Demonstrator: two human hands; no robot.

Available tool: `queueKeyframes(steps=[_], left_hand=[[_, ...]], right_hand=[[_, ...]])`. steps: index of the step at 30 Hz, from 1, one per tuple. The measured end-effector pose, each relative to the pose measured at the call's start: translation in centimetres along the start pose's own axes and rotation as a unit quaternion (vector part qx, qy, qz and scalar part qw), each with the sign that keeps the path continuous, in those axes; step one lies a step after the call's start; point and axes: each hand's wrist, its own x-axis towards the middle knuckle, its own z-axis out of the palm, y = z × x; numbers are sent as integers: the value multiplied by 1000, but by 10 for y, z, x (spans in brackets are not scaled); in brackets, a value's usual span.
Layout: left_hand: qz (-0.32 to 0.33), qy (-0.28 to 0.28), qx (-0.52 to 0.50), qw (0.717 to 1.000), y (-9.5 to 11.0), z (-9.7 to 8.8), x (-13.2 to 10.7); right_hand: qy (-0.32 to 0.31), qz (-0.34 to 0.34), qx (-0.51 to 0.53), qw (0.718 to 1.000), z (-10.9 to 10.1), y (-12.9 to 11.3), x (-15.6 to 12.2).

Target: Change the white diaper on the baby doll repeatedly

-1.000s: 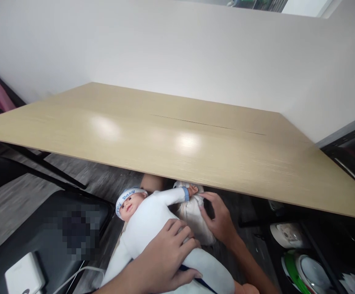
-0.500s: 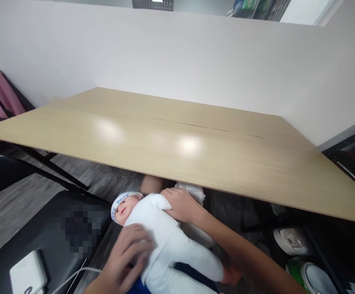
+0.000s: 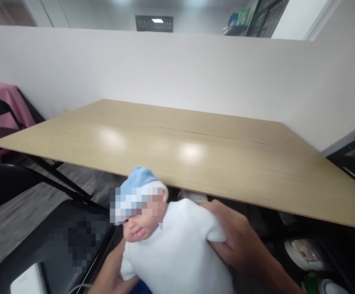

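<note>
A baby doll (image 3: 180,245) in a white outfit and a blue and white cap (image 3: 140,179) is raised at the table's near edge, its head toward the left. My left hand (image 3: 114,265) grips the doll at its lower-left side, by the sleeve; some of the fingers are hidden beneath the body. On the other side, my right hand (image 3: 231,230) is closed around the doll's other sleeve and upper side. The doll's legs are out of sight below the frame.
A wide wooden table (image 3: 226,159) stands ahead against a white wall (image 3: 177,69). At left is a black chair seat (image 3: 55,228) bearing a white power bank (image 3: 29,279) with a cable. Round containers (image 3: 304,253) sit low at right. A pink cloth (image 3: 21,102) hangs far left.
The doll has been lifted from lying on my lap to nearer the camera and table edge. My left hand moved from resting over its body to holding its side. The view tilted up slightly.
</note>
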Motion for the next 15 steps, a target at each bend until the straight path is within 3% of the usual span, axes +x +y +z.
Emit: queueKeyframes(steps=[4,7,11,15], left_hand=[[112,-100,70,986,61,-20,76],[166,-108,173,965,95,-18,141],[176,-128,219,951,111,-8,214],[165,-144,226,949,108,-10,262]], right_hand=[[73,90,-51,992,-33,22,-15],[114,151,-89,978,-41,55,-11],[123,210,-120,963,-48,94,0],[130,244,-135,952,-54,113,2]])
